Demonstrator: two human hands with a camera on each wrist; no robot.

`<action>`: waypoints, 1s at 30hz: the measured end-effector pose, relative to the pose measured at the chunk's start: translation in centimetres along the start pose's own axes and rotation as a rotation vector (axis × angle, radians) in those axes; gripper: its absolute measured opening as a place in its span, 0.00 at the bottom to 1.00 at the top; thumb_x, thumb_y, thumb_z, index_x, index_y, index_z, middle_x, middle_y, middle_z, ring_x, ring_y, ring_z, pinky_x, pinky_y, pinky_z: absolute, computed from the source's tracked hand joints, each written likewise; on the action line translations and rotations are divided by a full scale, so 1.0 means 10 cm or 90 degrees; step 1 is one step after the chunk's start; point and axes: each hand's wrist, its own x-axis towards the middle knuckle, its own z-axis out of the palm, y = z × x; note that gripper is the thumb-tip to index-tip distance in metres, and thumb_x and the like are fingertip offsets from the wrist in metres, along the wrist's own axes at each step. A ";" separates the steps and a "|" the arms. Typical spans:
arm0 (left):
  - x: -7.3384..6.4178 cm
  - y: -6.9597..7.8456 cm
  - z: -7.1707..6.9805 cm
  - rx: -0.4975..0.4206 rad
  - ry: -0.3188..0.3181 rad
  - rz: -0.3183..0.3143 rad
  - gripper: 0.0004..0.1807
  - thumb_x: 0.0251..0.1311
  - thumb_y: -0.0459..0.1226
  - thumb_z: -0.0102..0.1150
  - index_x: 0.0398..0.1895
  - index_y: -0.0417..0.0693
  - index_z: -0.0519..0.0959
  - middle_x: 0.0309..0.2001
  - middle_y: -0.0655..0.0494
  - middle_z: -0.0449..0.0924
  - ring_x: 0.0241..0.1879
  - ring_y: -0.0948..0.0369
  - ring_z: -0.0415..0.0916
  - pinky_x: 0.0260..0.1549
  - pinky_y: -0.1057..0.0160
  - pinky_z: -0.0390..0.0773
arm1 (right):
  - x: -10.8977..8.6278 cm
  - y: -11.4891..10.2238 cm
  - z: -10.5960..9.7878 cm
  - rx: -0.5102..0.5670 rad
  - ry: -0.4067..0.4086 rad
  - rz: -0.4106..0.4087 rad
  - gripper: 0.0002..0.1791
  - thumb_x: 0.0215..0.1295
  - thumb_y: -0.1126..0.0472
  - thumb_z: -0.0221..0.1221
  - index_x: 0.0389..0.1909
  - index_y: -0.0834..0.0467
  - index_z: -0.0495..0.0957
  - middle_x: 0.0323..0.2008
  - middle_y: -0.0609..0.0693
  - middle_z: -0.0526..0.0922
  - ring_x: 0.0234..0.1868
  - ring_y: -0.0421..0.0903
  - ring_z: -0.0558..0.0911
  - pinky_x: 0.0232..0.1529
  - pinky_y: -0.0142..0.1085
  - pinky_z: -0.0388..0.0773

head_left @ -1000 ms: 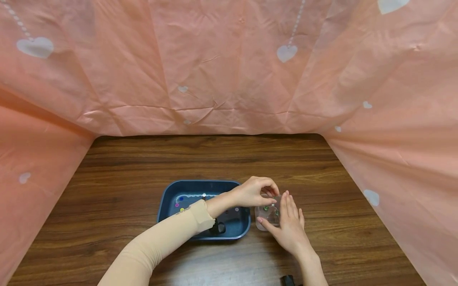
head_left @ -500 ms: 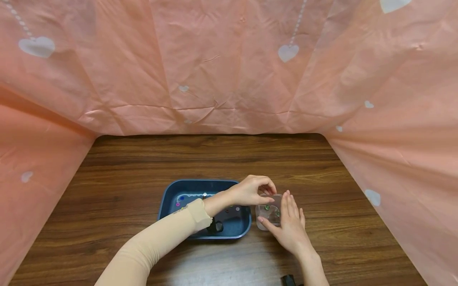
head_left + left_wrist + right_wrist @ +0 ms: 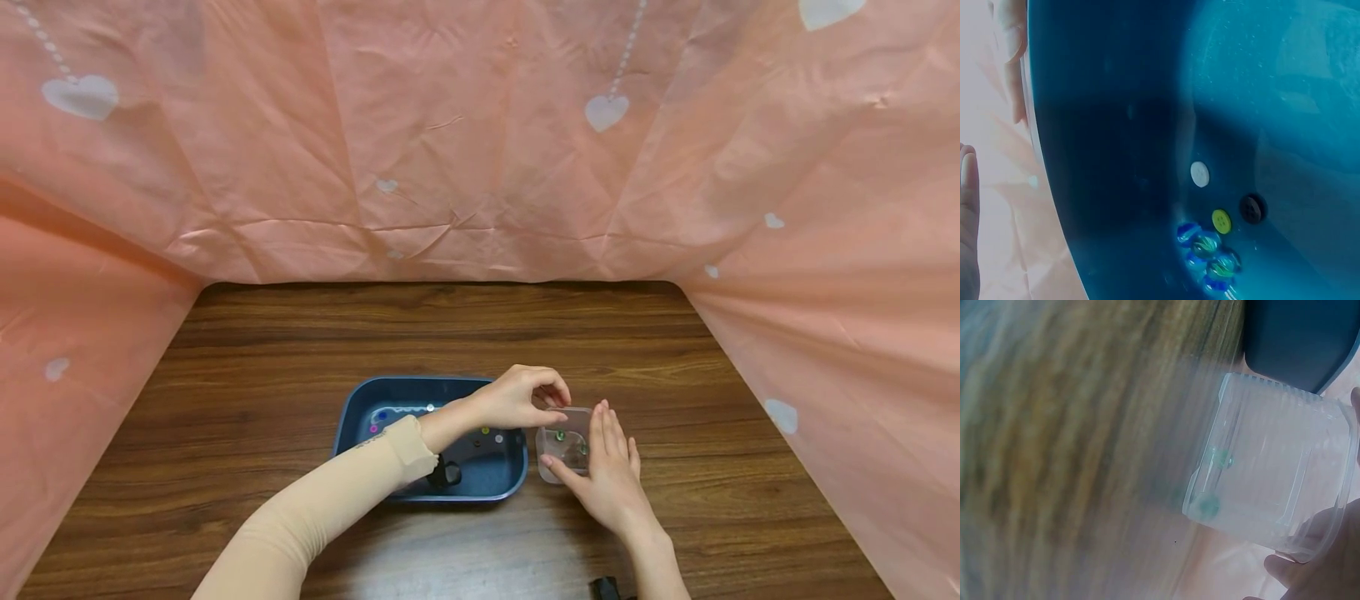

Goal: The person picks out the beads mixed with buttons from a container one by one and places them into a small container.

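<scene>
A small clear plastic container stands on the table with two green marbles inside. My right hand holds it, thumb across the near left corner and long fingers along the right side. Over the gap between this container and a blue bin hovers my left hand, its fingers loosely bent and nothing showing between thumb and fingertips. In the left wrist view, the bin's floor carries a white button, a yellow button, a black button and a cluster of blue and green marbles.
The left forearm's cream sleeve crosses the bin and hides part of what lies in it. More buttons, among them a pink button, lie at its left end. Pink curtains hang around the brown wooden table.
My left hand has drawn back leftward from above the clear container toward the bin, uncovering more of the container. The right hand stays in place on it.
</scene>
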 end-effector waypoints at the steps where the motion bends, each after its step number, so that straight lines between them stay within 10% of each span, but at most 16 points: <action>1: -0.01 0.00 -0.01 -0.003 -0.002 -0.002 0.09 0.54 0.33 0.61 0.38 0.40 0.76 0.38 0.47 0.79 0.37 0.62 0.79 0.37 0.75 0.77 | 0.00 0.00 0.00 0.002 -0.001 0.001 0.61 0.53 0.28 0.50 0.69 0.66 0.34 0.71 0.62 0.36 0.71 0.59 0.40 0.62 0.64 0.37; 17: -0.12 -0.12 -0.07 -0.047 0.033 0.002 0.10 0.51 0.31 0.63 0.37 0.40 0.76 0.37 0.45 0.79 0.37 0.52 0.79 0.36 0.64 0.81 | -0.01 0.00 0.01 -0.007 0.015 -0.003 0.61 0.53 0.29 0.51 0.70 0.66 0.34 0.71 0.62 0.37 0.71 0.59 0.42 0.62 0.63 0.39; 30: -0.21 -0.16 -0.12 -0.025 0.062 -0.001 0.10 0.50 0.32 0.64 0.37 0.43 0.76 0.35 0.51 0.80 0.35 0.63 0.78 0.36 0.63 0.80 | 0.01 0.01 0.01 -0.014 0.010 -0.001 0.61 0.52 0.29 0.52 0.70 0.63 0.32 0.71 0.63 0.38 0.71 0.59 0.41 0.62 0.64 0.39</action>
